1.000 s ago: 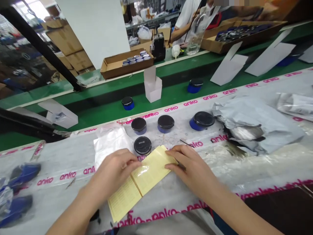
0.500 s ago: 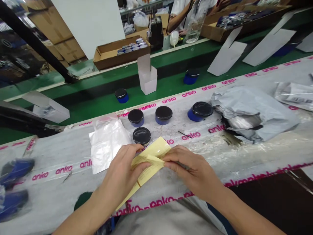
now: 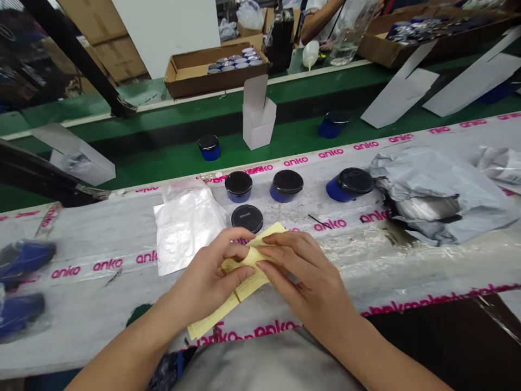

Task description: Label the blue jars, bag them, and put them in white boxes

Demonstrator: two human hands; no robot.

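A yellow sheet of paper [image 3: 228, 308], apparently a small stack of labels, lies slantwise under both hands near the table's front edge. My left hand [image 3: 220, 271] is closed on its middle, thumb and fingers pinching a lifted fold. My right hand [image 3: 305, 271] meets it there, thumb and fingertips gripping the folded part of the paper. Just beyond the hands stands a blue jar with a black lid [image 3: 247, 218]. Two more such jars, a middle one [image 3: 286, 185] and a left one [image 3: 239, 186], stand behind it. White plastic bags [image 3: 187, 228] lie to the left.
A torn grey plastic bag [image 3: 443, 190] lies at right beside a tilted blue jar [image 3: 350, 184]. Beyond, a green conveyor [image 3: 163, 163] carries white open boxes [image 3: 259, 122] and jars. A cardboard tray [image 3: 215, 81] holds several small lids. A person's arm [image 3: 321, 21] shows behind.
My right hand has moved left over the paper, its fingers now close against my left hand's fingertips. The lifted fold is more covered. The view has shifted slightly.
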